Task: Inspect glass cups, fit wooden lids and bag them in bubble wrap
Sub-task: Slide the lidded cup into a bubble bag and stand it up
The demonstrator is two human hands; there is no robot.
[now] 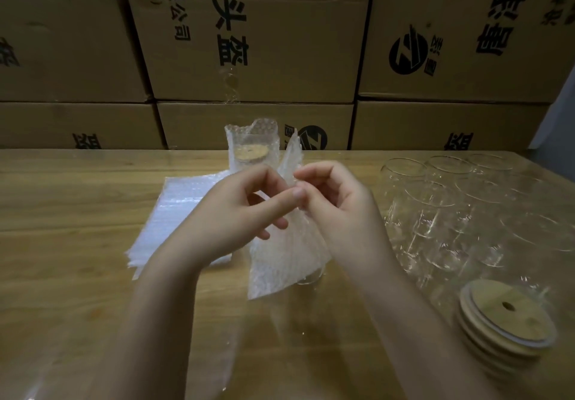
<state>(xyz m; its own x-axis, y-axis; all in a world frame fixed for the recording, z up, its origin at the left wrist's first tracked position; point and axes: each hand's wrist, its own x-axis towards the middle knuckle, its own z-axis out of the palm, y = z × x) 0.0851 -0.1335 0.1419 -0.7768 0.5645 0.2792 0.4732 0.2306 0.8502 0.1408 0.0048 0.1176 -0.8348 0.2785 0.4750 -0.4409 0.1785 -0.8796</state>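
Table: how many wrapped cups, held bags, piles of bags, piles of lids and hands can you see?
Wrapped cup: 1
Held bag: 1
Pile of bags: 1
Pile of lids: 1
Hands: 2, left hand and right hand
Total: 6

**Sideways black print across the far cartons**

Top row, far middle: the brown cardboard carton (280,42) carries big black characters lying on their side, "P头盔". Just left on the same face is smaller print, "有限公司", then "西区" with a closing bracket. On the far right upper brown carton (460,10) there's a round black logo (408,54) with slanted stripes. The tiny characters beside it are too small to read, and the large sideways ones are cut by the frame. Lower row: the middle brown carton (202,126) shows a matching round logo (314,138), partly hidden behind the upright clear bubble-wrap bag (252,141). The lower left carton (46,126) and lower right carton (404,126) each show a cut-off character resembling "盔".
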